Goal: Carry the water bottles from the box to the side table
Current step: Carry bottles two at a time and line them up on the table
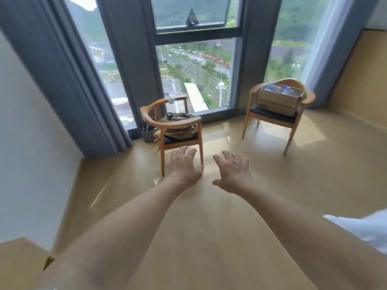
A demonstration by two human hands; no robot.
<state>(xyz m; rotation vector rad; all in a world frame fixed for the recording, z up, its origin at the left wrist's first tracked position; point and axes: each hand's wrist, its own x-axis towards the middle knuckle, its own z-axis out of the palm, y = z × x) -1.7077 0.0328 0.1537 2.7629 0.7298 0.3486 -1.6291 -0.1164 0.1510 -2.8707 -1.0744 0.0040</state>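
Note:
A brown cardboard box [279, 100] stands on the seat of the right wooden chair [270, 117] by the window. Clear water bottles [278, 88] lie inside it, seen only through the open top. Both my arms stretch forward over the floor. My left hand [183, 165] and my right hand [234, 171] hang in mid-air with fingers spread and hold nothing. Both hands are well short of the box, which is up and to the right of them. No side table is in view.
A second wooden chair [173, 126] stands just beyond my left hand, with bags [180, 130] piled on its seat. Grey curtains [69, 80] flank the tall window. A wooden surface corner [18, 264] shows at the lower left, white fabric [364, 229] at the right edge.

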